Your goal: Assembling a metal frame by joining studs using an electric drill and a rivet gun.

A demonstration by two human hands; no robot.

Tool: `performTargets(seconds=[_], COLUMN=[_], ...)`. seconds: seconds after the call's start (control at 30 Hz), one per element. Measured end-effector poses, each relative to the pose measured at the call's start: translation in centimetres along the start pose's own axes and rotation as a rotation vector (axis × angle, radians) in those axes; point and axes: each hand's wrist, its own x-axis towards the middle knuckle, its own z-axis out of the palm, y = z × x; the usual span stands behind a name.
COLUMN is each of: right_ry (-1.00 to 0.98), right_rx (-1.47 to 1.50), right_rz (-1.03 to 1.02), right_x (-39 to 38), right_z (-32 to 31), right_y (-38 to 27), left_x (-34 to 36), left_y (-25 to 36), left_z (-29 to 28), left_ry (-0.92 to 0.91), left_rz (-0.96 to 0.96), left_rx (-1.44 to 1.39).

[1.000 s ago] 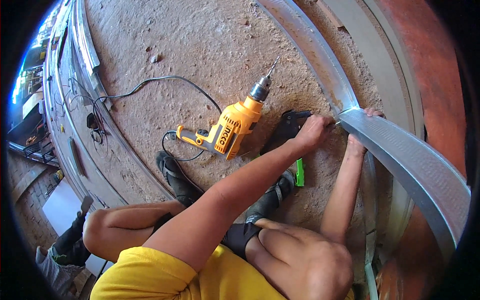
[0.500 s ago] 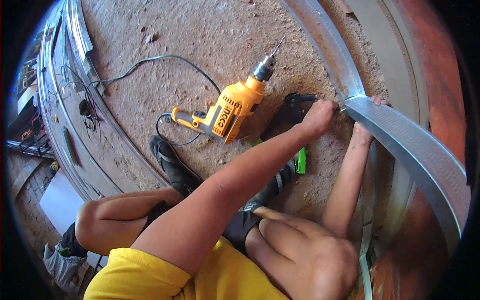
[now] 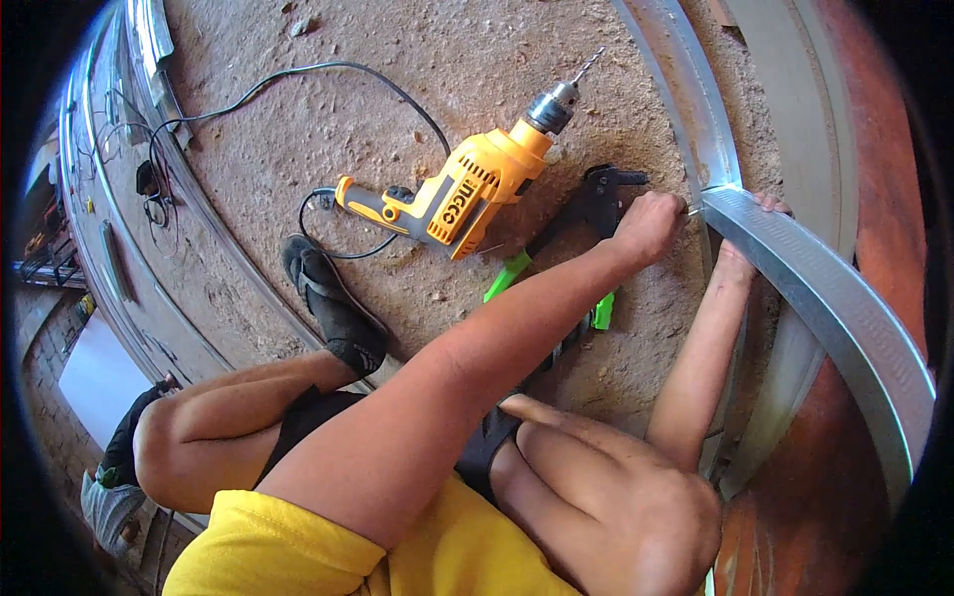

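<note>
My left hand [image 3: 651, 228] is closed in a pinch on a short thin pin [image 3: 694, 211], which looks like a small rivet. Its tip meets the side of a silver metal channel [image 3: 815, 263], near where the channel joins another metal length [image 3: 686, 89]. My right hand [image 3: 747, 243] grips the channel from below, fingertips showing over its far edge. Beside my left hand, a black hand riveter [image 3: 581, 214] with green handles lies on the ground, partly hidden by my left forearm. An orange and grey corded drill [image 3: 472, 194] lies to the left, its bit pointing away.
The drill's black cable [image 3: 298, 72] runs left over the dirt ground. Long metal profiles [image 3: 214, 219] lie along the left side. A white sheet [image 3: 104, 372] is at the lower left. My sandalled foot [image 3: 338, 308] rests below the drill. A reddish surface [image 3: 884, 179] borders the right.
The view has shifted slightly, so the drill sits higher and more of the riveter shows. Both hands keep their places at the channel, the left one still pinching.
</note>
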Motion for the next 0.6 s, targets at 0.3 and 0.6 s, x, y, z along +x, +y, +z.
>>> performTargets(seconds=[0.3,0.6], right_ry=[-0.028,0.008], right_rx=[0.0,0.036], right_rz=[0.006,-0.003], right_x=[0.4,0.2], right_z=[0.3,-0.1], right_y=[-0.5,-0.3], left_x=[0.5,0.6], left_y=[0.0,0.8], left_z=[-0.2,-0.2], left_ry=[0.01,-0.032], left_rz=[-0.015,0.157], left_rx=[-0.077,0.251])
